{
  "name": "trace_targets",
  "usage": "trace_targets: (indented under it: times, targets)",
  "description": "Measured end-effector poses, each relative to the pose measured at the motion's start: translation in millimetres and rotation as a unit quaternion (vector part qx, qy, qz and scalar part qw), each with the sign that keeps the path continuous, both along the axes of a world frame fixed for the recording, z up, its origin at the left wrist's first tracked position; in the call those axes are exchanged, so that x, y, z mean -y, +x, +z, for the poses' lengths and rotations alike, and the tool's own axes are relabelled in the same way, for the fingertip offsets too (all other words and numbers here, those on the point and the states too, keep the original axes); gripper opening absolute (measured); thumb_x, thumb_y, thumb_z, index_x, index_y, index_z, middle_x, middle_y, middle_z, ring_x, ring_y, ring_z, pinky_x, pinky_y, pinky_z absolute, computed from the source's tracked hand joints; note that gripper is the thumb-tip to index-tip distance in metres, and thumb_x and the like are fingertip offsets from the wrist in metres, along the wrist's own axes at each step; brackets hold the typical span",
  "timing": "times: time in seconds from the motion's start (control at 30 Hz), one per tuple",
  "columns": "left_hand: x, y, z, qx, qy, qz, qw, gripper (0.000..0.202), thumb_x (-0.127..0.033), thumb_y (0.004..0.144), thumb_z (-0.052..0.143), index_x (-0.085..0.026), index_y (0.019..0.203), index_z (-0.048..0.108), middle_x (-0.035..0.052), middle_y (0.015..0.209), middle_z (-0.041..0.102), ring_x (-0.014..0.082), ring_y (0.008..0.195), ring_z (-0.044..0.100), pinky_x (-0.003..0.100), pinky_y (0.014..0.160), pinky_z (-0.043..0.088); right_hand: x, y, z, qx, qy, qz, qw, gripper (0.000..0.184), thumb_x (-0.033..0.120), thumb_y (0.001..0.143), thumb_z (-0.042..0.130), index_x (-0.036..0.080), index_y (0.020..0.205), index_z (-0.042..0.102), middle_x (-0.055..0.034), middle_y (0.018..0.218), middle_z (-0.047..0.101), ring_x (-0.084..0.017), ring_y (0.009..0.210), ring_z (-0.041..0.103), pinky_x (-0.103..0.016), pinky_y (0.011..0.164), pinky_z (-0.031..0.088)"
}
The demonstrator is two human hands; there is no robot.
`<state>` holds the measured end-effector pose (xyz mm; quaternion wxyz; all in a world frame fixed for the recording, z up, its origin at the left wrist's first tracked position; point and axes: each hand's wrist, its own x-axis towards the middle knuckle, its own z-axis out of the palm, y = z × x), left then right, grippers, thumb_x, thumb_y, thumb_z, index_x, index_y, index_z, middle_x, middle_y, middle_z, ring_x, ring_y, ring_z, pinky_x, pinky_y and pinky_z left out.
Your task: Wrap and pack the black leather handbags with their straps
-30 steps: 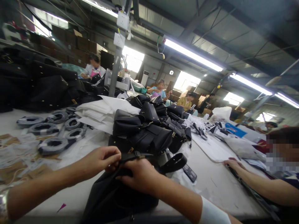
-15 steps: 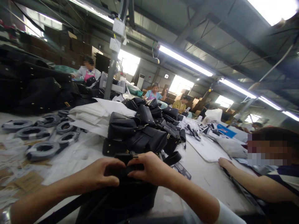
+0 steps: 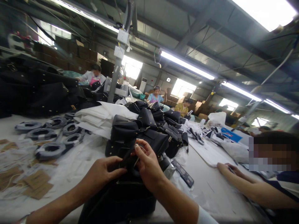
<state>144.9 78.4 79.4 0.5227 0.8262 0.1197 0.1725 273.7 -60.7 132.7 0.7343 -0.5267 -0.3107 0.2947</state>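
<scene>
The bag [image 3: 119, 200] stands at the near edge of the tabletop [image 3: 203, 186], low in the middle of the view, black and in part hidden by the forearms; its strap [image 3: 128, 156] rises between the two hands, slanting up towards the right.

The left hand [image 3: 105, 172] comes in from the left with thumb and fingers drawn together, the strap pinched at their tips; the right hand [image 3: 149, 166] has its fingers curled, thumb and forefinger nipped together at the strap's upper end, where a bit of bright metal shows; the finer detail there is too small and dark to make out.

Just beyond the hands lies a pile of small black bags [image 3: 149, 140], heaped one on another; left of it, white sheets [image 3: 95, 115] lie in a loose stack, with grey coils [image 3: 50, 151] nearer the person and brown tags [image 3: 37, 179] among clear plastic at the near left; larger black bags [image 3: 35, 90] are massed farther back on that side.

To the right of the bag a dark, slim device [image 3: 183, 174] lies at a slant; well to the right, a co-worker's hands [image 3: 225, 169] are together over the tabletop; other people sit farther back, beyond the pile, and a grey post [image 3: 114, 77] stands behind the sheets.
</scene>
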Motion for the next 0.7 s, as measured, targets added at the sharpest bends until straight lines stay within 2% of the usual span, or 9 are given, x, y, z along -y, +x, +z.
trace_targets:
  times: [0.07,0.13,0.2,0.27,0.33,0.43,0.5,0.6,0.7]
  targets:
    - [2.5,-1.1,-1.0,0.001,-0.005,-0.014,1.000,0.029,-0.047,0.083,0.072,-0.024,0.098,0.078,-0.0012,0.095,0.080,0.0263,0.093,0.072,0.028,0.081,0.052,1.1,4.8,13.0,0.037,-0.063,0.100,0.992,0.043,0.043,0.077,0.081,0.023,0.112,0.068,0.0025,0.082,0.067,-0.010,0.063,0.056,-0.023,0.066,0.049]
    - [3.8,-2.4,-2.8,0.001,-0.012,-0.023,1.000,0.025,-0.043,0.081,0.074,-0.024,0.098,0.078,-0.0021,0.095,0.080,0.0264,0.094,0.072,0.028,0.082,0.052,3.8,8.8,27.6,0.153,-0.167,0.189,0.955,0.038,0.038,0.079,0.080,0.021,0.112,0.072,0.0012,0.079,0.070,-0.011,0.063,0.056,-0.024,0.068,0.050]
    - [3.6,-3.5,-4.3,0.004,-0.023,-0.018,1.000,0.026,-0.043,0.082,0.074,-0.024,0.099,0.078,-0.0014,0.096,0.080,0.0269,0.095,0.072,0.029,0.083,0.052,5.1,8.8,37.3,0.224,-0.184,0.200,0.936,0.033,0.033,0.081,0.077,0.020,0.111,0.075,-0.0009,0.085,0.074,-0.014,0.074,0.063,-0.028,0.077,0.052]
    - [3.0,-3.8,-4.3,0.006,-0.041,-0.011,0.999,0.030,-0.045,0.082,0.074,-0.022,0.100,0.078,0.0002,0.097,0.080,0.0272,0.095,0.073,0.029,0.082,0.052,3.9,4.8,39.3,0.195,-0.092,0.137,0.967,0.030,0.030,0.082,0.075,0.021,0.110,0.075,-0.0007,0.091,0.076,-0.013,0.075,0.064,-0.028,0.078,0.054]
    - [3.2,-3.7,-2.8,0.008,-0.058,-0.012,0.998,0.032,-0.046,0.081,0.075,-0.020,0.099,0.077,0.0015,0.096,0.080,0.0275,0.093,0.073,0.029,0.081,0.053,1.3,-0.5,36.1,0.103,0.028,0.080,0.991,0.036,0.030,0.082,0.075,0.025,0.118,0.071,0.0000,0.099,0.077,-0.011,0.071,0.065,-0.026,0.074,0.055]
    - [4.5,-3.5,2.2,0.013,-0.071,-0.016,0.997,0.032,-0.048,0.079,0.076,-0.020,0.096,0.077,0.0026,0.093,0.080,0.0277,0.092,0.073,0.030,0.081,0.053,-1.2,-4.7,32.2,0.016,0.145,0.077,0.986,0.058,0.026,0.076,0.084,0.029,0.130,0.065,-0.0013,0.120,0.073,-0.013,0.093,0.069,-0.026,0.088,0.055]
    - [4.4,-3.6,7.3,0.016,-0.073,-0.012,0.997,0.035,-0.050,0.080,0.074,-0.020,0.099,0.076,0.0031,0.096,0.080,0.0277,0.094,0.072,0.031,0.083,0.053,-1.3,-4.5,34.4,-0.015,0.167,0.093,0.981,0.062,0.026,0.078,0.083,0.032,0.136,0.061,-0.0015,0.126,0.071,-0.013,0.098,0.069,-0.026,0.092,0.054]
    - [2.3,-3.5,15.7,0.018,-0.070,-0.014,0.997,0.036,-0.051,0.081,0.073,-0.021,0.101,0.076,0.0029,0.098,0.079,0.0275,0.096,0.072,0.031,0.084,0.053,-2.0,-3.6,45.0,-0.032,0.189,0.097,0.977,0.058,0.027,0.085,0.078,0.035,0.139,0.058,0.0003,0.118,0.073,-0.008,0.084,0.068,-0.020,0.081,0.054]
    - [0.4,-1.9,19.1,0.021,-0.061,-0.034,0.997,0.030,-0.046,0.081,0.075,-0.021,0.096,0.076,0.0016,0.094,0.079,0.0264,0.093,0.072,0.030,0.082,0.053,-5.2,-5.1,60.8,0.045,0.210,0.111,0.970,0.055,0.026,0.087,0.076,0.037,0.138,0.058,0.0025,0.117,0.073,-0.006,0.078,0.063,-0.017,0.077,0.053]
